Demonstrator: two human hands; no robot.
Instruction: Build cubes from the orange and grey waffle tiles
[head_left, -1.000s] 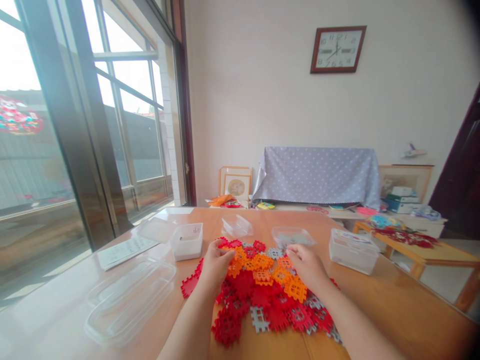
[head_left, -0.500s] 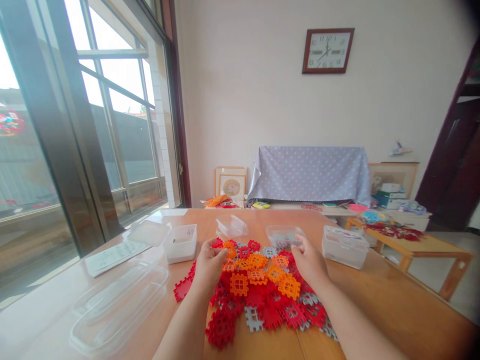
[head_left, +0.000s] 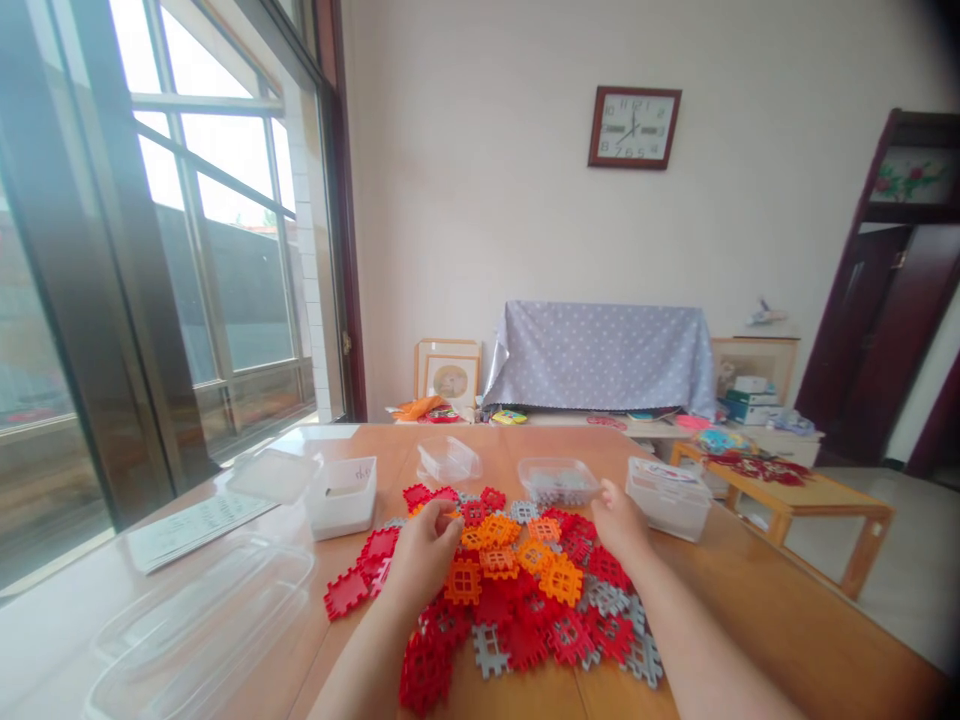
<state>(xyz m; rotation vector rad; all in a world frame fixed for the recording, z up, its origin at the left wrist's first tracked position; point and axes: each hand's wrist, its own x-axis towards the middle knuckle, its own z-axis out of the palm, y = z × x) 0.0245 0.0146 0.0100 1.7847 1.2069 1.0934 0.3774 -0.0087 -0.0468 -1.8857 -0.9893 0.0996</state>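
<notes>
A heap of flat interlocking plastic tiles (head_left: 525,600), red, orange and grey, lies on the wooden table (head_left: 750,620). My left hand (head_left: 424,555) rests on the heap's left side with its fingers curled over orange tiles; what it grips, if anything, is hidden. My right hand (head_left: 622,520) sits at the heap's far right edge, fingers bent down among the red tiles, just before a clear container (head_left: 559,480) holding grey pieces.
A white box (head_left: 343,495) and a small clear tub (head_left: 448,460) stand beyond the heap. A lidded white box (head_left: 667,495) is at the right. A long clear lid (head_left: 202,625) and a paper sheet (head_left: 191,520) lie at the left. A low side table (head_left: 795,500) stands beyond.
The view has swung to the right and risen a little. My right hand has reached farther toward the clear container. My left hand has shifted slightly over the orange tiles.
</notes>
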